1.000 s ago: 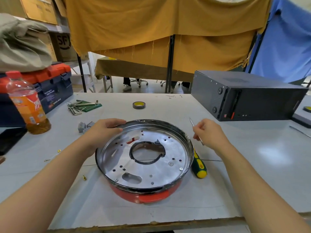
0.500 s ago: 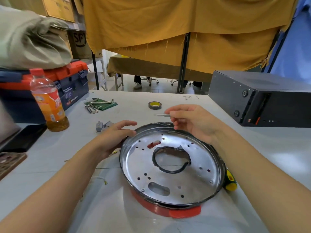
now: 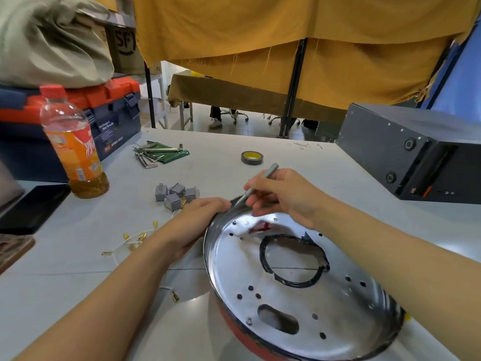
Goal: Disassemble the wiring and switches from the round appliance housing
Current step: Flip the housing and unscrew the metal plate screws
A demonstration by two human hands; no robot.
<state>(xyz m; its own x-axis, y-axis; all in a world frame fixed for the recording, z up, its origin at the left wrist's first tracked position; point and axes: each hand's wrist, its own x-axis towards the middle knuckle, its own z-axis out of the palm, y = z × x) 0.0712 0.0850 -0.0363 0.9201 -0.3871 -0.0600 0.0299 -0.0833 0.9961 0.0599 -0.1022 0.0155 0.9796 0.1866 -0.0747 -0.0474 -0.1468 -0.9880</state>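
The round appliance housing (image 3: 299,303) lies on the table, a shiny metal pan with a red outer wall, many small holes and a big black-rimmed hole in its middle. My left hand (image 3: 197,217) rests on its far left rim. My right hand (image 3: 283,196) pinches a thin grey metal tool (image 3: 256,185), tip down at the rim close to a screw. A red part shows through a slot under that hand. Several grey switches (image 3: 175,194) and loose white wires with gold terminals (image 3: 132,241) lie left of the housing.
An orange drink bottle (image 3: 74,147) stands at the left before a blue-and-red toolbox (image 3: 109,113). Hex keys on a green packet (image 3: 158,152) and a tape roll (image 3: 252,157) lie further back. A black computer case (image 3: 411,155) sits at the right.
My right hand swung from the housing's right side over its far rim and tipped the grey tool down to the rim by my left hand. My view moved closer and leftward.
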